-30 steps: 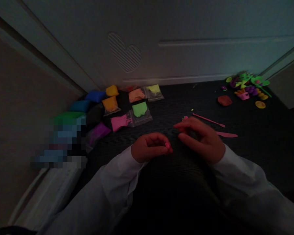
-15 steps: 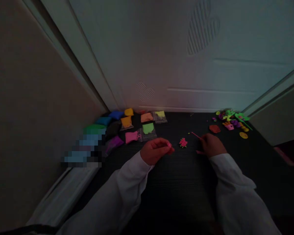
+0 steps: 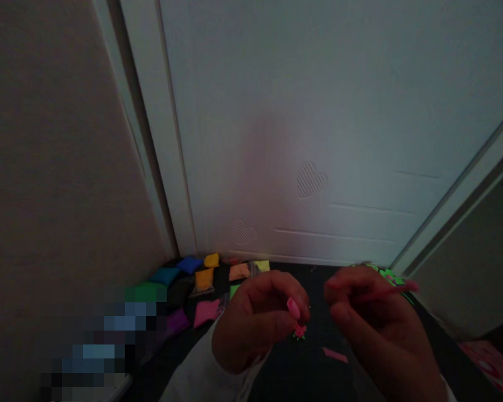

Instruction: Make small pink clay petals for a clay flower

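Note:
Between the thumb and fingers of my left hand [image 3: 251, 329] is a small pink piece of clay [image 3: 293, 308]. My right hand [image 3: 385, 329], raised to the right of it, is closed around a thin pink stick tool [image 3: 408, 287] whose end points right across the hand. The two hands are apart. Below my left fingertips, a small pink clay flower [image 3: 300, 333] with green leaf tips lies on the dark table, partly hidden by the hand. A flat pink strip [image 3: 335, 355] lies between the hands, nearer to me.
Packets of coloured clay, including an orange packet [image 3: 204, 280], a blue packet [image 3: 190, 264] and a pink packet [image 3: 207, 312], line the table's left side. Green clay pieces [image 3: 392, 276] show behind my right hand. A white door panel [image 3: 251, 139] rises at the table's back.
The view has tilted up, and both hands have come up closer to the camera. The stick has turned in my right hand: it pointed left, and an end now sticks out right.

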Motion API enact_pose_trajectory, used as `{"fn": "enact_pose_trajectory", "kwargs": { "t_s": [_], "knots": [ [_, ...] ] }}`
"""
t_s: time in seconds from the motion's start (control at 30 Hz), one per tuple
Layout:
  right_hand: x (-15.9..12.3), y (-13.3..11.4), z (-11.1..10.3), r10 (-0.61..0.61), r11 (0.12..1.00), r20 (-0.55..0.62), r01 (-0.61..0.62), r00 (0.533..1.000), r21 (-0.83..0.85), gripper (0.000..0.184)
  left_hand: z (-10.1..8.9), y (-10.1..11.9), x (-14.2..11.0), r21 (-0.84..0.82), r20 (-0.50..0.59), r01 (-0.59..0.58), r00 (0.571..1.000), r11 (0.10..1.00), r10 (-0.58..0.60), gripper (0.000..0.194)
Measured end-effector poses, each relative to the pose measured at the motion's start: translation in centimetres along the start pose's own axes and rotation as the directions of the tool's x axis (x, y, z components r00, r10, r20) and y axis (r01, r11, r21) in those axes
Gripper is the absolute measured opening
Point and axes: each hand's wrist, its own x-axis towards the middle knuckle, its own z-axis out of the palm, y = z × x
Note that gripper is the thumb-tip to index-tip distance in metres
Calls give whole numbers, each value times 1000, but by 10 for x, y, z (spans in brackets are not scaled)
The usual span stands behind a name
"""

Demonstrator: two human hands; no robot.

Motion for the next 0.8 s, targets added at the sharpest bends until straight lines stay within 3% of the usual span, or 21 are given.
{"fn": "enact_pose_trajectory", "kwargs": {
  "t_s": [0.13,0.33,0.5,0.8],
  "knots": [
    [3,1,3,-74,992,69,66,995,111,23,-1,10,-4,98,12,118,993,988,-119,4],
    [8,1,7,-21,978,201,-22,979,208,30,-3,16,-3,123,56,178,981,976,-186,6],
    [8,1,13,-4,965,193,-47,981,257,28,0,13,-4,103,74,180,979,978,-188,8],
    [6,3,12,-77,973,201,30,977,231,34,1,11,-5,87,68,182,980,979,-188,10]
  ]
}}
